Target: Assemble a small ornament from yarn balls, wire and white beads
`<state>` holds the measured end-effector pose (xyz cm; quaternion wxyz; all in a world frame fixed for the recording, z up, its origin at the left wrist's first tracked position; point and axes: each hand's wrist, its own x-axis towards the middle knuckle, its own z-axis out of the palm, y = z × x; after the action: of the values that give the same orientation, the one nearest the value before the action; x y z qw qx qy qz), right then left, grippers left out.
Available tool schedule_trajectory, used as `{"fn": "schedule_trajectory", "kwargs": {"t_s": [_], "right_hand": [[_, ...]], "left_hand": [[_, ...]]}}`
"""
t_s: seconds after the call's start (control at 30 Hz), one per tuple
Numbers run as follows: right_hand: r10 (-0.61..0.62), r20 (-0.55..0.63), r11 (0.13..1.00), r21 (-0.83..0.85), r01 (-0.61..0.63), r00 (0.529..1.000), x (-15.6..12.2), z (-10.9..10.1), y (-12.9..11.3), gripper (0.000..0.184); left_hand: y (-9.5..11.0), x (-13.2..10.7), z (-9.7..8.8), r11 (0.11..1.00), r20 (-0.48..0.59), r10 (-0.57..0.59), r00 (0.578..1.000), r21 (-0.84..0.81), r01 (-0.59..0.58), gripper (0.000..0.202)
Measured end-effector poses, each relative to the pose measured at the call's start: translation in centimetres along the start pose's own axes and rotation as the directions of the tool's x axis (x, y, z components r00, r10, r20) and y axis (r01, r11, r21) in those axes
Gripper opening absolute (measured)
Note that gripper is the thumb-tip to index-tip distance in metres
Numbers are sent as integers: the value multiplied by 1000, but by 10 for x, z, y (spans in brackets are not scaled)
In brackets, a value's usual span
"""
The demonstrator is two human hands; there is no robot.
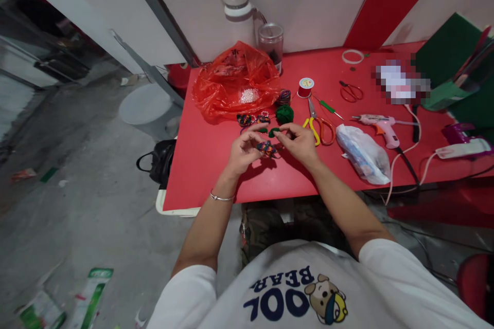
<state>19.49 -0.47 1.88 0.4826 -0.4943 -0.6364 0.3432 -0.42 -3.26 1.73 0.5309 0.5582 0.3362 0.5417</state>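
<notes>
My left hand (244, 150) is closed on a small multicoloured crocheted piece (267, 149), which sticks out past my fingertips above the table. My right hand (301, 145) pinches a small dark green crocheted piece (273, 132) between thumb and forefinger, right above the multicoloured one. Whether the two pieces are joined, I cannot tell. Just beyond my fingers lie more multicoloured crocheted bits (244, 120) and a ball of green yarn (284, 114). To the right of my right hand are yellow-handled pliers (313, 131) and orange-handled scissors (326, 131).
The red table (204, 164) also bears a red plastic bag (231, 85) with pearl beads, a red thread spool (305, 87), a green-handled crochet hook (327, 106), a pink glue gun (380, 126) with cords and a white plastic bag (363, 155). A glass jar (270, 41) stands behind.
</notes>
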Motion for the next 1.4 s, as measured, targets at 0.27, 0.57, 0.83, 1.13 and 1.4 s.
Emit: {"fn": "schedule_trajectory", "kwargs": {"t_s": [0.27, 0.57, 0.83, 1.13, 1.4], "right_hand": [[25, -16, 989, 144, -23, 1000, 7, 3, 6, 30], [-50, -76, 997, -65, 45, 996, -1, 6, 0, 16], [-134, 5, 980, -145, 133, 991, -2, 2, -4, 11], [247, 230, 828, 455, -328, 941, 4, 4, 4, 41], [296, 156, 811, 480, -335, 942, 6, 4, 6, 38]], "left_hand": [[-3, 0, 4, 954, 188, -196, 962, -191, 231, 48], [-15, 3, 1, 971, -32, -170, 985, -177, 162, 48], [-7, 3, -1, 944, -10, -212, 977, -262, 202, 46], [-11, 6, -5, 939, -26, -171, 985, -309, 154, 44], [-18, 5, -5, 968, -64, -162, 985, -204, 146, 37]]}}
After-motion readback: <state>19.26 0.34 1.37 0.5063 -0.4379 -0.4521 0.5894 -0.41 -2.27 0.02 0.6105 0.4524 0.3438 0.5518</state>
